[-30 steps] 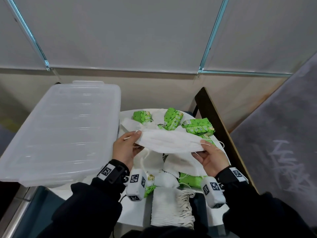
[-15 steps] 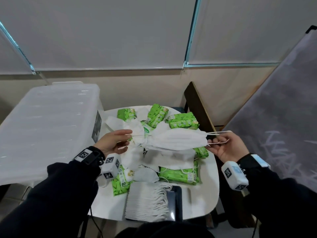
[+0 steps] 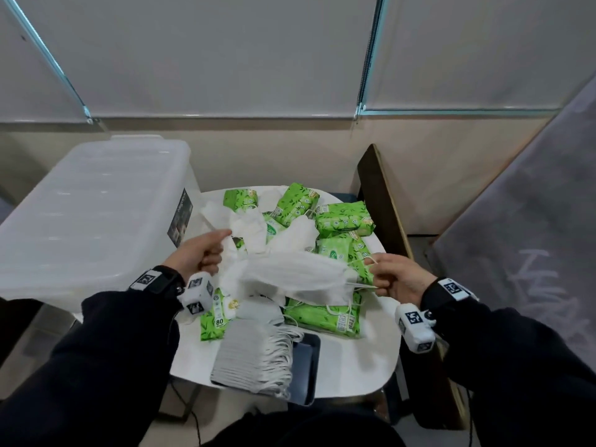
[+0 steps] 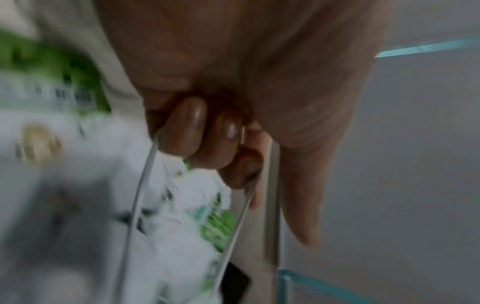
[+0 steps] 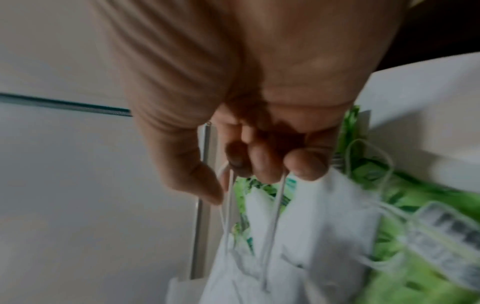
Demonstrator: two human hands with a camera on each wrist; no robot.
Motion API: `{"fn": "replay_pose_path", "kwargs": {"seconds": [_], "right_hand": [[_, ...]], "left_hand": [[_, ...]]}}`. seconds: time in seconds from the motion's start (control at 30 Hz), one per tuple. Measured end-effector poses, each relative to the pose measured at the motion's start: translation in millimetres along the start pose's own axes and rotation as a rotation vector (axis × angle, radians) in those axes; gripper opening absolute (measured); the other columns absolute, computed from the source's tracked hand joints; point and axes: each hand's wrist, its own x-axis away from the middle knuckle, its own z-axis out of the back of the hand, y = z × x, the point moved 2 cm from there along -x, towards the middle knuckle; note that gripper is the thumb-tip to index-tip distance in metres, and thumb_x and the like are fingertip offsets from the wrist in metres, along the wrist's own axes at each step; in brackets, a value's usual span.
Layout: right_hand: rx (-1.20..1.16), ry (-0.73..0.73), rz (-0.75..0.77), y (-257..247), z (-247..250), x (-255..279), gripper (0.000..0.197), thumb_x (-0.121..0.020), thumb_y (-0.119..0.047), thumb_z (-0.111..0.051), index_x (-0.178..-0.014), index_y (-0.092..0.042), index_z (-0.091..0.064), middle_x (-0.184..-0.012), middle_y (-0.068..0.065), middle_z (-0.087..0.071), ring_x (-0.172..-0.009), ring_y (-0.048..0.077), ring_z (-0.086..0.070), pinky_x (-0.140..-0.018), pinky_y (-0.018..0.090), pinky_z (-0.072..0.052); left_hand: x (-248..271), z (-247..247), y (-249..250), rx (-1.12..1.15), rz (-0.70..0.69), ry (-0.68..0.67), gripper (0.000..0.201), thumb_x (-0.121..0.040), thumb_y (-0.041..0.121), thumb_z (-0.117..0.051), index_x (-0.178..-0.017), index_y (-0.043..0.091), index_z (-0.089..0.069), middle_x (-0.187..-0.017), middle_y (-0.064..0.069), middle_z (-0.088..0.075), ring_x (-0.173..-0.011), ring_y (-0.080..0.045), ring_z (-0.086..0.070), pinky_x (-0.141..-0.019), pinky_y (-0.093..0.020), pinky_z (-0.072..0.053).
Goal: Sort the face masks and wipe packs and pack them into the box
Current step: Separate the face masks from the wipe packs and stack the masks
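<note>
Both hands stretch a white face mask [image 3: 290,279] mid-frame above the desk [image 3: 361,359]: left hand [image 3: 201,253] and right hand [image 3: 392,277] each pinch an elastic ear loop [image 5: 272,226]. Looks feather-light, floppy; loops are the handle.

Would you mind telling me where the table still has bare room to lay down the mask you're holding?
The bare room is the table's near right corner, bordered by the green wipe packs behind and the stacked masks with the dark tablet to the left. The far half is crowded with packs and loose masks.
</note>
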Motion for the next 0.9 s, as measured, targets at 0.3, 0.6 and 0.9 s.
{"fn": "replay_pose_path", "kwargs": {"seconds": [0.3, 0.6, 0.9], "right_hand": [[0.36, 0.256, -0.024, 71.1, -29.2, -36.9, 0.013, -0.088, 0.009, -0.066, -0.084, -0.003, -0.07, -0.063, 0.014, -0.061, -0.047, 0.015, -0.057, -0.049, 0.028, -0.052], [0.276, 0.16, 0.014, 50.6, -92.6, -70.4, 0.013, -0.088, 0.004, -0.069, -0.1, -0.001, -0.071, -0.063, 0.011, -0.061, -0.051, 0.017, -0.056, -0.046, 0.026, -0.047], [0.445, 0.193, -0.127, 72.4, -84.2, -91.4, 0.008, -0.089, -0.002, -0.069, -0.09, -0.01, -0.073, -0.075, 0.01, -0.068, -0.067, 0.022, -0.066, -0.059, 0.034, -0.057]], "left_hand": [[-1.0, 26.1, -40.4, -0.855, 0.041, -0.008, 0.016, -0.083, 0.028, -0.084, -0.077, 0.013, -0.081, -0.06, -0.002, -0.054, -0.057, -0.015, -0.048, -0.055, -0.028, -0.044], [-11.3, 59.7, -53.7, -0.3, 0.011, 0.329, 0.012, -0.091, 0.016, -0.073, -0.086, 0.005, -0.074, -0.067, -0.004, -0.043, -0.05, -0.016, -0.035, -0.047, -0.022, -0.029], [-16.0, 74.3, -102.8, -0.343, 0.186, 0.302, 0.021, -0.089, 0.007, -0.073, -0.071, 0.0, -0.065, -0.058, -0.015, -0.049, -0.048, -0.02, -0.042, -0.049, -0.027, -0.034]]}}
